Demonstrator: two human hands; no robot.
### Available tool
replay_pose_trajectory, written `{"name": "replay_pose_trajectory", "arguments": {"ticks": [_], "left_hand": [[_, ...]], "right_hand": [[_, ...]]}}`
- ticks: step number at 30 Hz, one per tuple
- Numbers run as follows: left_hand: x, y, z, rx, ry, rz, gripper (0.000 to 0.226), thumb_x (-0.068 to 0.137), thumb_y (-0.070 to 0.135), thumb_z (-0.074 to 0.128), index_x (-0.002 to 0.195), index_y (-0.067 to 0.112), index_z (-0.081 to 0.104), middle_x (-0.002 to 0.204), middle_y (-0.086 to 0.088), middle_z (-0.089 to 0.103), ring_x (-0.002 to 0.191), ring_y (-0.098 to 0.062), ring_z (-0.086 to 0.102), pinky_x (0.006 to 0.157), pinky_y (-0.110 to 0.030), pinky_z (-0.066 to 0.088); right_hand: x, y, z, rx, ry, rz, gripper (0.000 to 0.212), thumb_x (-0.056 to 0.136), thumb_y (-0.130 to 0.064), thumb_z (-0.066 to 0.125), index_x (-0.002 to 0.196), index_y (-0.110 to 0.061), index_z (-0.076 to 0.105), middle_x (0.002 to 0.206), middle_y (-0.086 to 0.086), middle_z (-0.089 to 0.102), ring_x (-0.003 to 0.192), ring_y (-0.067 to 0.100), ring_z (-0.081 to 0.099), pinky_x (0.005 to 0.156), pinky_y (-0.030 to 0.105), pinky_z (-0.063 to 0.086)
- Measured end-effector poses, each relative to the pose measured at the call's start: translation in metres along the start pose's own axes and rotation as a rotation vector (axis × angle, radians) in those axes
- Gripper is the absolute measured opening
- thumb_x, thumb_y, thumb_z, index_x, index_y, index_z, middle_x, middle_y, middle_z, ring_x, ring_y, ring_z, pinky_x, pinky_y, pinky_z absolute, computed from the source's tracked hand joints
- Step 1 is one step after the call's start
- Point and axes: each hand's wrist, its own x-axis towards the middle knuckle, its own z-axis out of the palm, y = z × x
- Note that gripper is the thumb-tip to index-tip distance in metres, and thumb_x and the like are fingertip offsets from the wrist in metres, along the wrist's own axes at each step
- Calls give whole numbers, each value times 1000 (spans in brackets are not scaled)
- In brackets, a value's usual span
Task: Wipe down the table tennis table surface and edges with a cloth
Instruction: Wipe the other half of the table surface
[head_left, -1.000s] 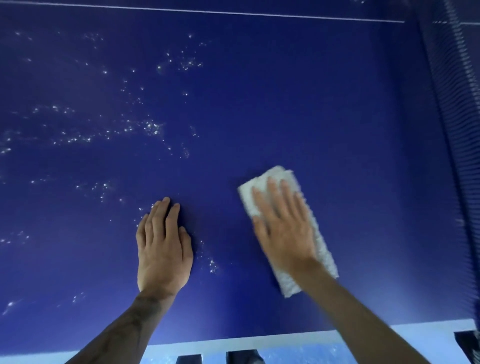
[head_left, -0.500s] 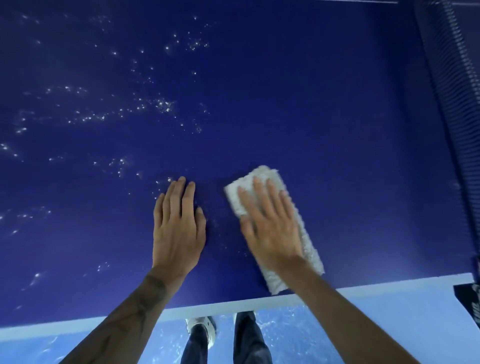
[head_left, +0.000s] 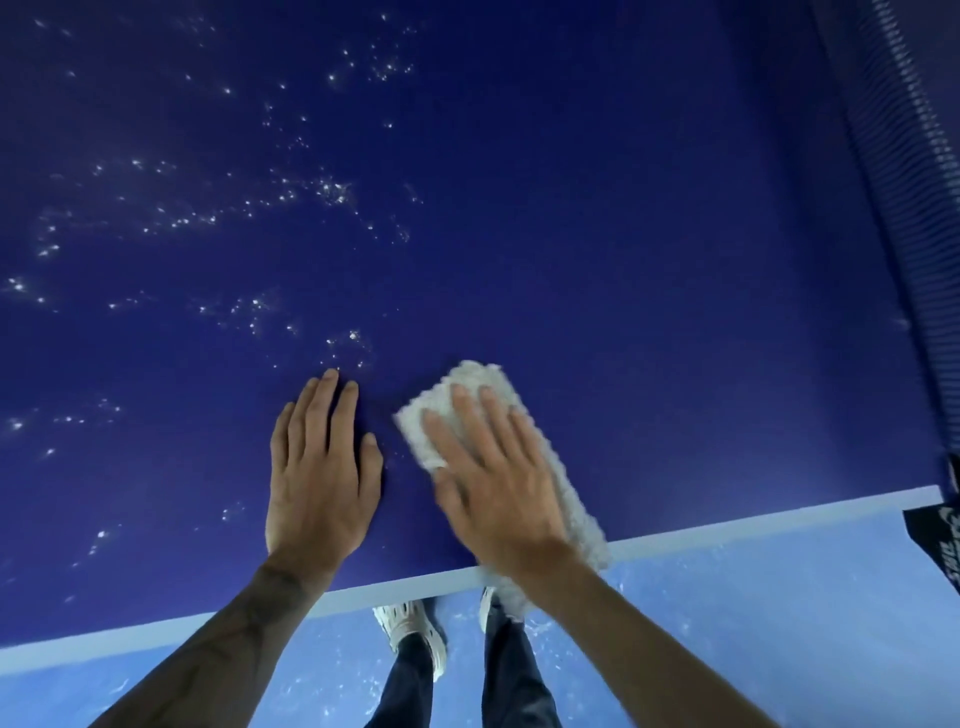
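The dark blue table tennis table (head_left: 623, 260) fills the head view, with a white line along its near edge (head_left: 208, 623). A folded white cloth (head_left: 467, 384) lies on the surface and reaches over that edge. My right hand (head_left: 498, 478) presses flat on top of the cloth, fingers spread. My left hand (head_left: 319, 467) rests flat on the bare table just left of the cloth, fingers together, holding nothing. Small white droplets or specks (head_left: 332, 187) are scattered across the left half of the table.
The dark net (head_left: 914, 182) runs along the right side, with its post clamp (head_left: 943, 530) at the near right corner. Below the edge I see a light blue floor (head_left: 753, 623) and my legs and white shoes (head_left: 410, 634).
My right hand has dragged the cloth toward me, so its rear end now hangs over the near edge. My left hand has moved right, closer to the cloth. The view has tilted down.
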Motion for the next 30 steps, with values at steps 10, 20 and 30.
{"name": "replay_pose_trajectory", "arguments": {"ticks": [10, 20, 30], "left_hand": [[-3, 0, -1, -36, 6, -10, 55, 106, 30, 35, 154, 3, 42, 164, -16, 35, 153, -36, 31, 127, -53, 24], [-4, -1, -1, -33, 35, 10, 54, 106, 28, 33, 152, 2, 43, 161, -19, 38, 152, -39, 34, 126, -56, 25], [-5, 4, 0, -26, 48, -5, 54, 104, 26, 38, 153, 3, 42, 162, -17, 37, 151, -38, 33, 125, -55, 25]], "right_hand": [[29, 23, -14, -27, 66, 453, 62, 113, -49, 21, 172, -31, 10, 179, 10, 4, 166, 31, -2, 134, 53, 8], [-49, 67, -17, -79, 18, 280, 60, 113, -47, 23, 171, -34, 15, 180, 4, 9, 166, 27, 2, 134, 50, 13], [-20, -6, 10, 18, 40, 144, 62, 113, -45, 30, 171, -29, 17, 180, 9, 8, 166, 33, 3, 134, 53, 9]]}}
